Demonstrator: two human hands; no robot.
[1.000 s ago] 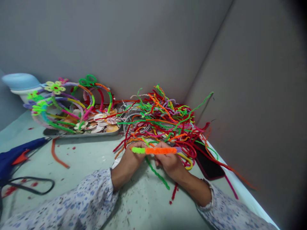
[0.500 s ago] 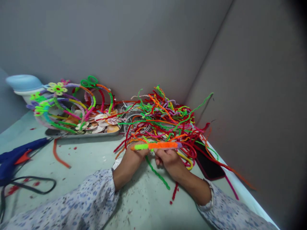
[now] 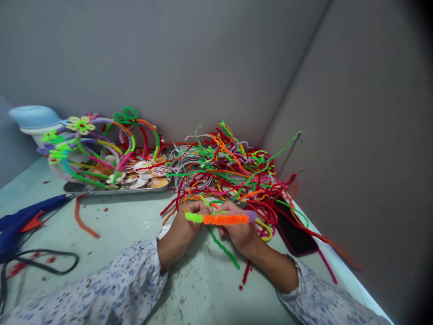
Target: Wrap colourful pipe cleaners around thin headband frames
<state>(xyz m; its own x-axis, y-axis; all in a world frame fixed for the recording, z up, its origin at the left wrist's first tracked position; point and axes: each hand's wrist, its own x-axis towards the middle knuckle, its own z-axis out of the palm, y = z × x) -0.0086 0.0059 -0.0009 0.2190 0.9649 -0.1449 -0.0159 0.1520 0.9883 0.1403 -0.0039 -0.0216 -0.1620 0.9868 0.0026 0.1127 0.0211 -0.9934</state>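
Observation:
Both of my hands are closed around a fuzzy headband (image 3: pixel 226 219) wrapped in lime green, orange and purple pipe cleaner. Its arc faces me edge-on and crosses in front of the knuckles. My left hand (image 3: pixel 184 230) grips it on the left and my right hand (image 3: pixel 241 232) on the right, with the fingertips close together behind the band. Exactly where they pinch is hidden. A short lime green tip pokes up above the left fingers. Below and between the hands, a green pipe cleaner (image 3: pixel 223 248) slants down to the right; its upper end is hidden.
Behind my hands lies a tangled heap of pipe cleaners (image 3: pixel 233 158) beside coiled wire (image 3: pixel 191 169). Finished headbands (image 3: pixel 130 131) stand on a metal tray (image 3: pixel 118 192) of shells. A blue glue gun (image 3: pixel 30 212) with its cord is at left, a dark phone (image 3: pixel 297 239) at right.
The headband's arc has tipped down toward me and now covers more of the hands. My hands have shifted slightly, still gripping it.

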